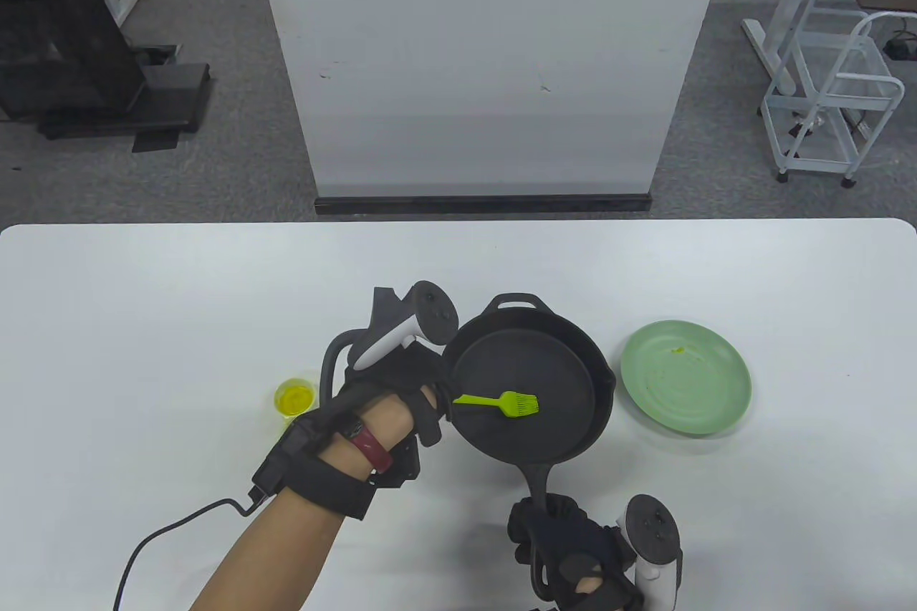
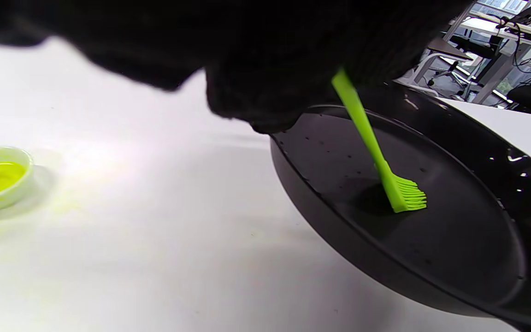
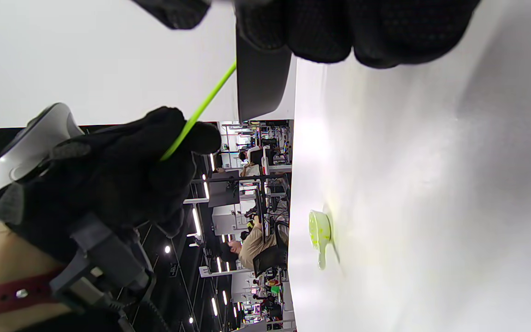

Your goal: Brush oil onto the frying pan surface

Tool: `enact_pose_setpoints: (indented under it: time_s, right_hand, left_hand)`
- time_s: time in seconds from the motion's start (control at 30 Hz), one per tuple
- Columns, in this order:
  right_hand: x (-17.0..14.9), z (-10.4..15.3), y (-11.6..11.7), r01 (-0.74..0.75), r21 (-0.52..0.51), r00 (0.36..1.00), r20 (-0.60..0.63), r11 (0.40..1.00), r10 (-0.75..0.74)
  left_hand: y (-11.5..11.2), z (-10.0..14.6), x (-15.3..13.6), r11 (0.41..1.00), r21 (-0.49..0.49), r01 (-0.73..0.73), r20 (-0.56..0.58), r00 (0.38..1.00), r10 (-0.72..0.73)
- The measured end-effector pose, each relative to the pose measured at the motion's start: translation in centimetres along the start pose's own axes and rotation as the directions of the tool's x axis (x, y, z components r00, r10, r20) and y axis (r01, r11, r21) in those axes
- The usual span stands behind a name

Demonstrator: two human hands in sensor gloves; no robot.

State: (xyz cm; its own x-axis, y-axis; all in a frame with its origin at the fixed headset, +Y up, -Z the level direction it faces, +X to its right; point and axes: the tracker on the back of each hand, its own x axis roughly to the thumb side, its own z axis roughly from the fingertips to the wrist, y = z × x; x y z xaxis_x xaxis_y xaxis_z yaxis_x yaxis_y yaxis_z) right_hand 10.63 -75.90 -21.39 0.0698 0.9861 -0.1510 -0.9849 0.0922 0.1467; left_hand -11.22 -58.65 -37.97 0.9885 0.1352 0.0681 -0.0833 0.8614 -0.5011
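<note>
Table view shows your left hand [image 1: 390, 389] pinching the green brush [image 1: 501, 403], bristles on the frying pan [image 1: 530, 389] at the table's centre. Your right hand [image 1: 580, 554] grips the pan's handle at 6 o'clock; the oil cup [image 1: 295, 398] sits at 9 o'clock.

Your left hand [image 1: 390, 396] wears a black glove, white-and-black tracker [image 1: 412, 332], maroon wristband [image 1: 369, 448], black cable [image 1: 179, 528]; forearm bare.

The left hand [image 1: 390, 392] hides the brush [image 1: 501, 403] handle's end.
</note>
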Motion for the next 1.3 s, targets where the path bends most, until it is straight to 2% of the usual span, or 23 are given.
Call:
enact_pose_setpoints:
  time_s: [0.2, 0.33, 0.67, 0.83, 1.07, 1.3]
  right_hand:
    - [0.0, 0.0, 0.0, 0.004, -0.004, 1.000, -0.004, 1.000, -0.004]
    - [0.0, 0.0, 0.0, 0.002, -0.001, 1.000, -0.006, 1.000, -0.002]
    - [0.0, 0.0, 0.0, 0.001, 0.000, 1.000, -0.005, 1.000, -0.001]
    - [0.0, -0.1, 0.1, -0.004, 0.005, 1.000, -0.013, 1.000, 0.004]
    - [0.0, -0.1, 0.2, -0.009, 0.018, 1.000, -0.011, 1.000, 0.009]
    - [0.0, -0.1, 0.2, -0.004, 0.014, 1.000, -0.012, 1.000, 0.004]
  left_hand:
    - [0.8, 1.0, -1.1, 0.999, 0.023, 0.038, -0.047, 0.998, -0.037]
    - [1.5, 2.0, -1.2, 0.993, 0.072, 0.089, -0.066, 0.994, -0.084]
    - [3.3, 5.4, 1.7, 0.953, 0.210, 0.217, -0.029, 0.976, -0.216]
    - [1.8, 4.7, 2.7, 0.951, 0.165, 0.261, -0.023, 0.965, -0.260]
    - [0.6, 4.0, 4.3, 0.981, 0.137, 0.137, 0.121, 0.981, -0.154]
    - [-0.4, 3.0, 5.5, 0.992, 0.113, 0.062, 0.196, 0.977, -0.083]
